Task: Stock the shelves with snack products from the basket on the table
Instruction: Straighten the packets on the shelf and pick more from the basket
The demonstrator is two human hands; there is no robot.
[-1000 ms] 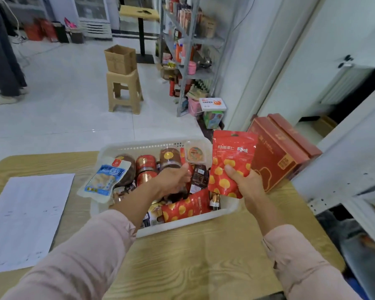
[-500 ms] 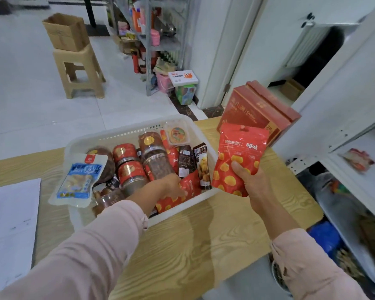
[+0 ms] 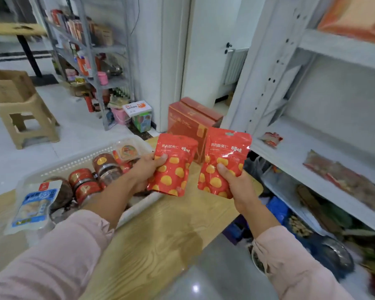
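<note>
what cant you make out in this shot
All head view:
- Basket contents toward its front, hidden by the left forearm.
- Orange pack on the top shelf, cut off by the upper edge.
- Lower-shelf goods, blurred.
- Left red pouch and right red pouch: small print too small.

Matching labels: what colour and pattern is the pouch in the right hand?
The pouch is red with yellow spots; head view.

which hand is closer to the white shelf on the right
Right. The right hand, gripping a red pouch, is just short of the white shelf; the left hand, gripping a second pouch, is farther back, above the basket.
</note>
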